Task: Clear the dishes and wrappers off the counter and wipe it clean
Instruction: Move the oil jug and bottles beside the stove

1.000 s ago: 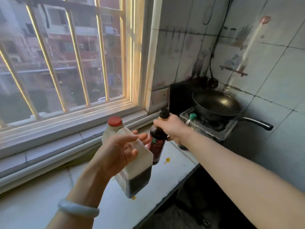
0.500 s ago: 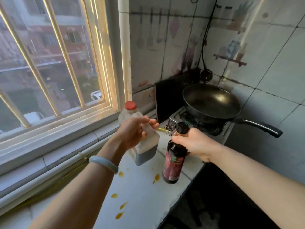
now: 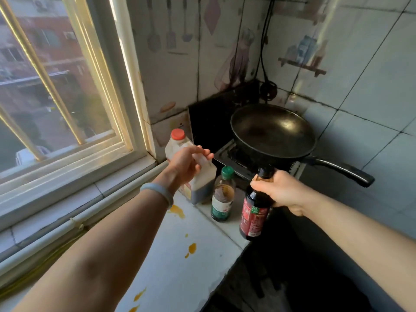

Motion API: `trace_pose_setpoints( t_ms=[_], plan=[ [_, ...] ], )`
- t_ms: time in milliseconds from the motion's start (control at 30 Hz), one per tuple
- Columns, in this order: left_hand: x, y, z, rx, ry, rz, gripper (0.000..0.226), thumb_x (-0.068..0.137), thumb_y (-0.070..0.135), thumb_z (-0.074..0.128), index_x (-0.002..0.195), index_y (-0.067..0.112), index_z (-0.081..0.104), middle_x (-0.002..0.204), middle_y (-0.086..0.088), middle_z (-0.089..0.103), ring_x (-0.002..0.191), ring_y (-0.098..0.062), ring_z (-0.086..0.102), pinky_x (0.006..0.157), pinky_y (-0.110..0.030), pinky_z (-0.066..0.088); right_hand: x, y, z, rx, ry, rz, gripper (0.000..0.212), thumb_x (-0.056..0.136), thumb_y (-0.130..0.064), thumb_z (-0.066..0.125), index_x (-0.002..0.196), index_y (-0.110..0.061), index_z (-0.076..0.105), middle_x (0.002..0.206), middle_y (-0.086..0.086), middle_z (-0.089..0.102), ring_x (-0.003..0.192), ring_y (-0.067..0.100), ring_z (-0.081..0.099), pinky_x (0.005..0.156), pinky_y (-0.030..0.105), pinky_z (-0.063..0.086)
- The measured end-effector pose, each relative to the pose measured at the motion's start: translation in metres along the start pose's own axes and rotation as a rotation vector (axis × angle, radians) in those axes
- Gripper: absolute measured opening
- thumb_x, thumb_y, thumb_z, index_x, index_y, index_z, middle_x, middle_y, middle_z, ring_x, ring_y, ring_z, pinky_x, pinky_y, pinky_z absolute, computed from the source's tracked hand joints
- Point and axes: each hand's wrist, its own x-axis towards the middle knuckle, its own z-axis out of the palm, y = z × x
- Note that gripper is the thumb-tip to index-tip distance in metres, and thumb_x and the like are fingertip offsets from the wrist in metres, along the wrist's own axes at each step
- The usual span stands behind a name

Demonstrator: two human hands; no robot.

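Observation:
My left hand (image 3: 188,164) grips a translucent plastic jug (image 3: 202,183) with a red cap and dark liquid at its bottom, near the counter's far end by the window corner. My right hand (image 3: 281,190) grips the neck of a dark sauce bottle (image 3: 253,218) with a red label, held at the counter's front edge; whether it touches the counter I cannot tell. Between them a green-capped bottle (image 3: 222,199) stands on the white counter (image 3: 180,266). Orange sauce spots (image 3: 191,248) dot the counter.
A black frying pan (image 3: 272,131) sits on the gas stove (image 3: 234,163) in the corner, its handle pointing right. The barred window (image 3: 56,97) and its sill run along the left. Tiled walls stand behind and to the right. A dark gap drops off right of the counter.
Both hands carried their bottles forward and down toward the counter's far end by the stove. The green-capped bottle has come into view between them.

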Motion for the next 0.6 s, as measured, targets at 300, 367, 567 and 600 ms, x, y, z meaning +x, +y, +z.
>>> trace_pose_setpoints(
  t_ms=[300, 367, 567, 600],
  plan=[
    [0.021, -0.008, 0.02, -0.221, 0.013, -0.005, 0.014, 0.097, 0.004, 0.039, 0.093, 0.016, 0.045, 0.088, -0.004, 0.065, 0.072, -0.014, 0.073, 0.034, -0.012, 0.036, 0.051, 0.008, 0.004, 0.023, 0.147, -0.025, 0.013, 0.089, -0.02, 0.066, 0.099, -0.012, 0.065, 0.1, 0.006, 0.067, 0.097, 0.021, 0.061, 0.083, 0.03, 0.047],
    [0.023, -0.016, 0.021, -0.214, 0.021, 0.002, 0.013, 0.097, 0.004, 0.039, 0.096, 0.016, 0.045, 0.088, -0.005, 0.065, 0.074, -0.015, 0.073, 0.034, -0.012, 0.036, 0.06, 0.009, 0.008, 0.035, 0.164, -0.03, 0.018, 0.09, -0.022, 0.066, 0.104, -0.011, 0.064, 0.103, 0.005, 0.066, 0.099, 0.021, 0.06, 0.082, 0.029, 0.046],
    [0.026, -0.023, 0.017, -0.188, 0.031, 0.009, 0.012, 0.097, 0.005, 0.04, 0.104, 0.014, 0.045, 0.092, -0.006, 0.066, 0.086, -0.018, 0.071, 0.035, -0.013, 0.039, 0.084, 0.011, 0.016, 0.072, 0.186, -0.033, 0.017, 0.087, -0.022, 0.067, 0.1, -0.011, 0.067, 0.103, 0.009, 0.069, 0.101, 0.024, 0.063, 0.091, 0.037, 0.052],
    [0.026, -0.022, 0.015, -0.202, 0.031, 0.007, 0.012, 0.098, 0.005, 0.04, 0.105, 0.013, 0.045, 0.092, -0.006, 0.066, 0.085, -0.018, 0.072, 0.035, -0.013, 0.039, 0.087, 0.01, 0.017, 0.071, 0.184, -0.034, 0.013, 0.087, -0.022, 0.068, 0.096, -0.013, 0.067, 0.102, 0.009, 0.069, 0.101, 0.025, 0.064, 0.094, 0.04, 0.052]
  ],
)
